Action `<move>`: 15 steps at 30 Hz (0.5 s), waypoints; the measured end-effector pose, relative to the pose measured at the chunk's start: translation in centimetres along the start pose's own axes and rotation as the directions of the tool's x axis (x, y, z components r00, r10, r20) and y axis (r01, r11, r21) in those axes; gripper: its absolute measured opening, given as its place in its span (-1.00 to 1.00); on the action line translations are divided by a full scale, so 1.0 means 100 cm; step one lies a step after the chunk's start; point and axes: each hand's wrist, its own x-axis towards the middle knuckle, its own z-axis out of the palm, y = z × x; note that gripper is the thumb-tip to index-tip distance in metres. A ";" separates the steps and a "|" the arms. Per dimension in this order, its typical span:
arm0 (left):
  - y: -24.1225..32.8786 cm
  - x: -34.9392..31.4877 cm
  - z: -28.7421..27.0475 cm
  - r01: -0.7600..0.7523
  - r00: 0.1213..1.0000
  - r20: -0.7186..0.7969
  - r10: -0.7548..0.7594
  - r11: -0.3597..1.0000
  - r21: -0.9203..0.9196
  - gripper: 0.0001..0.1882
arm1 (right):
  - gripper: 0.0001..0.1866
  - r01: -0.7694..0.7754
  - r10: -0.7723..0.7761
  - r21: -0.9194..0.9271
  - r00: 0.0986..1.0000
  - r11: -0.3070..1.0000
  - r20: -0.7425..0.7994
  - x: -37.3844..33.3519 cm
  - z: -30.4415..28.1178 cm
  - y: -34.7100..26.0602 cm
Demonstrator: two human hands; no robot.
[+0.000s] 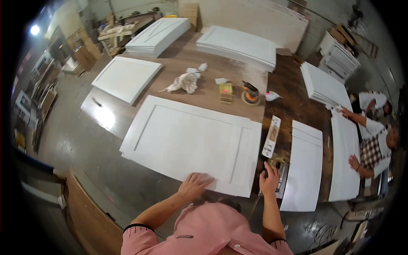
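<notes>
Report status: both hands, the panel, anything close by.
Left hand flat on large white framed door panel, near edge. Right hand on small dark object, unclear, beside it. Long printed packet lies past right hand.

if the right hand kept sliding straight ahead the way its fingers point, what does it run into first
Probably the long narrow printed package lying just ahead of the right hand on the dark bench; depth is hard to judge.

The large white panel [191, 142] fills the near surface [212, 91]. Bare wood lies far of it, broken by a crumpled rag [183, 82], a sanding block [225, 92] and an orange sander [250, 95].
</notes>
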 end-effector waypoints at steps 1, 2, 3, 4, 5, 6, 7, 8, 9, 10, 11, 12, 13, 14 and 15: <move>-0.003 0.002 -0.005 0.024 1.000 -0.014 -0.024 1.000 0.007 -0.26 | -0.47 0.022 -0.022 0.011 0.999 1.000 0.023 -0.010 0.002 0.003; -0.008 0.005 -0.015 -0.015 0.998 0.067 0.017 0.999 -0.033 -0.31 | -0.41 0.069 -0.067 -0.034 0.997 0.997 0.049 -0.015 -0.001 0.000; -0.011 0.006 -0.023 -0.055 0.988 0.139 0.066 0.995 -0.079 -0.37 | -0.37 0.094 -0.092 -0.038 0.994 0.995 0.054 -0.016 -0.004 0.004; -0.016 0.004 -0.023 -0.123 0.988 0.092 0.127 0.991 -0.049 -0.39 | -0.33 0.103 -0.100 -0.035 0.991 0.994 0.092 -0.011 -0.012 -0.006; -0.021 -0.004 -0.025 -0.092 0.993 0.073 0.095 0.995 -0.042 -0.39 | -0.29 0.112 -0.107 -0.031 0.986 0.993 0.129 -0.008 -0.024 -0.016; -0.024 -0.006 -0.036 -0.138 0.987 0.076 0.142 0.989 -0.058 -0.40 | -0.29 0.144 -0.139 -0.029 0.982 0.989 0.127 -0.004 -0.037 -0.026; -0.025 -0.006 -0.055 -0.186 0.978 0.083 0.192 0.980 -0.072 -0.41 | -0.25 0.125 -0.112 -0.061 0.976 0.990 0.187 -0.003 -0.047 -0.036; -0.029 -0.006 -0.076 -0.215 0.975 0.043 0.217 0.975 -0.048 -0.45 | -0.20 0.108 -0.082 -0.093 0.966 0.990 0.246 0.000 -0.056 -0.045; -0.032 -0.003 -0.109 -0.205 0.978 0.026 0.206 0.978 -0.041 -0.45 | -0.12 0.090 -0.050 -0.092 0.928 0.992 0.370 0.002 -0.068 -0.052; -0.036 0.002 -0.145 -0.246 0.968 0.055 0.246 0.969 -0.010 -0.38 | -0.15 0.149 -0.121 -0.054 0.927 0.987 0.356 0.003 -0.063 -0.043; -0.044 0.009 -0.175 -0.291 0.953 0.086 0.289 0.957 0.012 -0.30 | -0.18 0.203 -0.182 -0.025 0.922 0.979 0.342 0.004 -0.058 -0.036; -0.057 0.014 -0.198 -0.305 0.950 -0.066 0.304 0.953 0.000 -0.36 | -0.39 0.250 -0.272 0.116 0.929 0.961 0.252 0.015 -0.073 -0.093; -0.065 0.026 -0.220 -0.336 0.919 -0.221 0.326 0.942 -0.008 -0.42 | -0.55 0.310 -0.357 0.256 0.920 0.915 0.161 0.022 -0.069 -0.095; -0.067 0.036 -0.243 -0.259 0.893 -0.380 0.240 0.966 0.001 -0.47 | -0.53 0.254 -0.354 0.466 0.924 0.848 0.142 0.033 -0.069 -0.121; -0.067 0.046 -0.256 -0.178 0.836 -0.527 0.151 0.984 -0.001 -0.51 | -0.46 0.182 -0.344 0.652 0.930 0.736 0.128 0.040 -0.069 -0.144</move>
